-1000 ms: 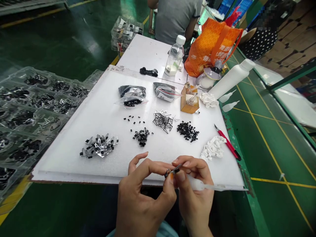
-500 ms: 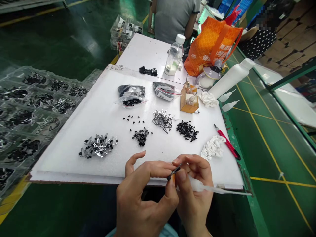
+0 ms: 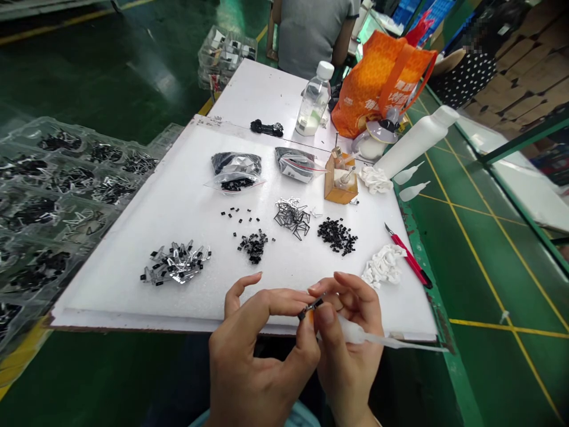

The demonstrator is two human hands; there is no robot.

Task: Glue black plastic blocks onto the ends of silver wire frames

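Observation:
My left hand [image 3: 258, 356] and my right hand [image 3: 349, 344] meet at the near edge of the white foam board [image 3: 146, 237]. Between thumb and forefinger of both they pinch a small black and metal part [image 3: 310, 308]. My right hand also holds a translucent dropper [image 3: 382, 339] whose thin tip points right. Just beyond my hands lie heaps of small parts: black pieces with metal clips [image 3: 176, 265], tiny black blocks [image 3: 253, 245], wire frames [image 3: 292, 214], more black pieces [image 3: 338, 235] and a white crumpled heap [image 3: 383, 265].
A red craft knife [image 3: 408, 257] lies at the board's right edge. Two zip bags [image 3: 237, 171], a small orange box [image 3: 340, 181], a white squeeze bottle [image 3: 418, 141], a water bottle [image 3: 315, 101] and an orange bag [image 3: 382, 77] stand farther back. Clear trays of parts [image 3: 53, 196] fill the left. A person in grey [image 3: 311, 32] sits beyond.
My fingers have shifted slightly on the small part, turning it a little. The right hand's fingers have opened out a bit above it. Everything on the board stays where it was.

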